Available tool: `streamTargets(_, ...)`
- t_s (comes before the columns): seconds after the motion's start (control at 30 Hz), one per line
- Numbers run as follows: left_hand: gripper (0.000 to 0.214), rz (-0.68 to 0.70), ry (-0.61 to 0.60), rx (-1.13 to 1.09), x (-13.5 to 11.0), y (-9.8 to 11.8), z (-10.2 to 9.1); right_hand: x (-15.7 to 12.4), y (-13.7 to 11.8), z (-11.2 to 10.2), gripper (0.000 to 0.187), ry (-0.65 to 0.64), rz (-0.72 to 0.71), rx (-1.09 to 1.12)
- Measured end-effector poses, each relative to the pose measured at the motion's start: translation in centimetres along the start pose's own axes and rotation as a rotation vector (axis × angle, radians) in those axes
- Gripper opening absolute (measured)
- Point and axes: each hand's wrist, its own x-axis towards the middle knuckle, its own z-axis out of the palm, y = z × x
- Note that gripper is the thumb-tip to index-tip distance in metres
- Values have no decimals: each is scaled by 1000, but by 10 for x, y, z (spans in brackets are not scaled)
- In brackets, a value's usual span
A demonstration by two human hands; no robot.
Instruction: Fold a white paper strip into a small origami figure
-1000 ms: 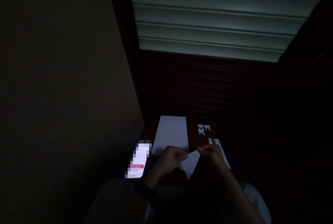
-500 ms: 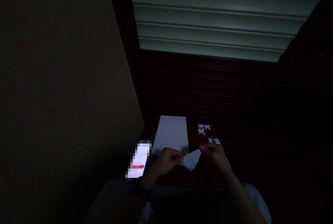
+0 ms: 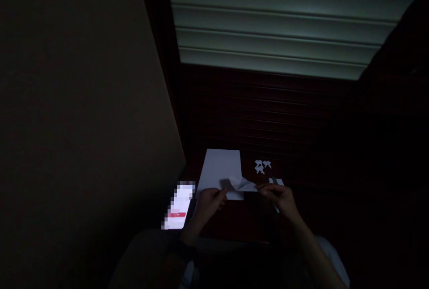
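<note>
The folded paper [image 3: 241,184] is now farther from us than before; we hold it sideways, left hand [image 3: 208,202] pinching its left end, right hand [image 3: 280,196] its right tip.

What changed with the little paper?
The left hand and right hand swung the small folded white paper up and away, so its point no longer hangs down. Both still pinch it. The flat white sheet, tiny white paper shapes and glowing phone stayed put.

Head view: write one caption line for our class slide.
In dim light, left hand and right hand hold a creased paper by a white sheet, folded pieces and a lit phone.
</note>
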Motion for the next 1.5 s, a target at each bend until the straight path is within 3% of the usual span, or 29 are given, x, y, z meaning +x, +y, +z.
streamTargets(0.07, 58, -233, -179, -220, -1, -1, 9, -4, 1, 7, 16, -20, -58, -35)
streamTargets(0.13, 54, -247, -259, -453, -4, -3, 21, -8, 4, 14, 13, -59, -79, -59)
streamTargets(0.23, 46, -168, -169, -652, -8, -7, 39, -13, 10, 22, 10, -105, -86, -70)
streamTargets(0.37, 42, -116, -69, -691, -11, -13, 51, -14, 23, 27, 23, -85, -73, -47)
streamTargets(0.43, 42, -116, -74, -687, -11, -16, 51, -14, 31, 29, 37, -10, -34, -54)
streamTargets(0.53, 41, -124, -98, -692, -11, -20, 49, -12, 40, 29, 39, 27, 37, -121)
streamTargets(0.73, 48, -185, -167, -776, -9, -28, 46, -10, 41, 22, 36, -49, 32, -198)
streamTargets(0.93, 42, -160, -193, -766, -12, -26, 49, -10, 39, 25, 54, -147, -113, -236)
streamTargets(1.5, 35, -123, -236, -805, -14, -32, 50, -5, 47, 34, 45, -75, -115, -201)
